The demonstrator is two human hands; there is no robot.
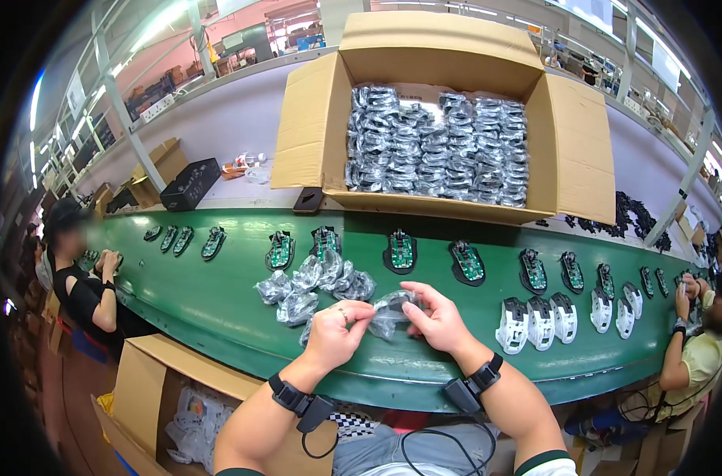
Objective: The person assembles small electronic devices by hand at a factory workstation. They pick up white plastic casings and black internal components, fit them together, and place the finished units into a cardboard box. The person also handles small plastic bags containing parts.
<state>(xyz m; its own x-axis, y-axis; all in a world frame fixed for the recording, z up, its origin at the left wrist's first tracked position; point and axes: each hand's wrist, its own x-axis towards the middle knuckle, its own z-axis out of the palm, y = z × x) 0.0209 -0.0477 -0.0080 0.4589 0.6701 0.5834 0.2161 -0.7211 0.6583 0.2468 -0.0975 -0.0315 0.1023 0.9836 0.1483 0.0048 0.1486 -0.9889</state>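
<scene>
Over the green work surface (361, 366), both hands hold a clear plastic bag (388, 316) with a part inside that I cannot make out. My left hand (336, 333) pinches the bag's left end between thumb and fingers. Around its right side close the thumb and fingers of my right hand (440, 319). A heap of similar bagged parts (296, 306) lies just beyond my left hand. Farther back, a row of black computer mouse bases with green circuit boards (401, 252) runs across the surface. White mouse shells (539, 324) stand to the right of my right hand.
A large open cardboard box (587, 147), filled with stacked bagged parts, stands at the back. Another cardboard box (143, 389) at lower left holds crumpled plastic. Co-workers sit at left (83, 278) and right (698, 333). Small black parts (623, 218) are heaped at back right.
</scene>
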